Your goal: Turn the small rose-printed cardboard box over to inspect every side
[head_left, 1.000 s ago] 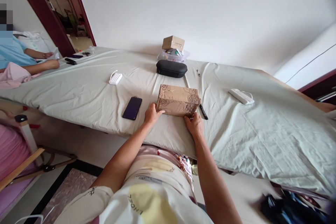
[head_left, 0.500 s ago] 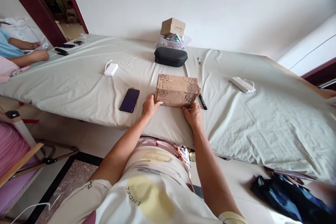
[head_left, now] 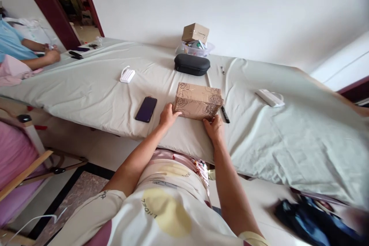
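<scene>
A brown cardboard box (head_left: 197, 102) with black scribbled patterns near its corners lies on the cloth-covered table in front of me. My left hand (head_left: 169, 115) grips its left front corner, thumb along the lower front edge. At the right front corner my right hand (head_left: 214, 126) holds the bottom edge, its fingers partly hidden by the box. Just right of the box lies a black marker (head_left: 225, 115). A dark smartphone (head_left: 146, 109) rests flat to the left of my left hand.
Behind the box sit a black zip case (head_left: 192, 64) and a clear plastic tub (head_left: 198, 50) with a smaller carton (head_left: 195, 32) on it. White power banks (head_left: 127, 75) lie left and right. A small pen (head_left: 223, 70) lies farther back. Another person's hands (head_left: 52, 54) are at far left.
The whole view has shifted slightly, so things appear a little farther right. Both my hands stay on the cardboard box. The other person's hands have come closer together.
</scene>
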Available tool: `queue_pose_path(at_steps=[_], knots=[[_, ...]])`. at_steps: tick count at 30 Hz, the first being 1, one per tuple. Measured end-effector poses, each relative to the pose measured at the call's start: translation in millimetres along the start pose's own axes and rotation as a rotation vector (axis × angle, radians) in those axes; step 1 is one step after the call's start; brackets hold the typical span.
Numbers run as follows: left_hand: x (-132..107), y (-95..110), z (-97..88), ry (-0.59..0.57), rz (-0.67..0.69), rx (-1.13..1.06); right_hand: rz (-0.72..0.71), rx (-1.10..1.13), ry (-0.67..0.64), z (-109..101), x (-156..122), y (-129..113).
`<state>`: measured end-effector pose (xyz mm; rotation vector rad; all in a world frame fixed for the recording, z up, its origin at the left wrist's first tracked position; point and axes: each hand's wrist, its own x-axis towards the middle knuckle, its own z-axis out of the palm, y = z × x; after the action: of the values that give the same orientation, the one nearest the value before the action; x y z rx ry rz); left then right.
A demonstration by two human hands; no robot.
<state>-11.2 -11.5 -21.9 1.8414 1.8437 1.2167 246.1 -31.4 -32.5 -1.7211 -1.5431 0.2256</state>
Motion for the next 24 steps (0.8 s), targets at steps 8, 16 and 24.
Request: queue_pose_path(at_steps=[8, 16, 24], knots=[[-0.8, -5.2, 3.8, 0.032, 0.030, -0.056, 0.022, 0.014, 0.011, -3.8, -2.4, -5.6], [-1.6, -2.9, -0.2, 0.218, 0.126, -0.123, -0.078, 0.193, 0.199, -1.2, -2.6, -15.3], [-8.5, 6.1, -12.9, 0.239, 0.267, -0.197, -0.169, 0.212, 0.388, -11.9, -9.6, -29.9]])
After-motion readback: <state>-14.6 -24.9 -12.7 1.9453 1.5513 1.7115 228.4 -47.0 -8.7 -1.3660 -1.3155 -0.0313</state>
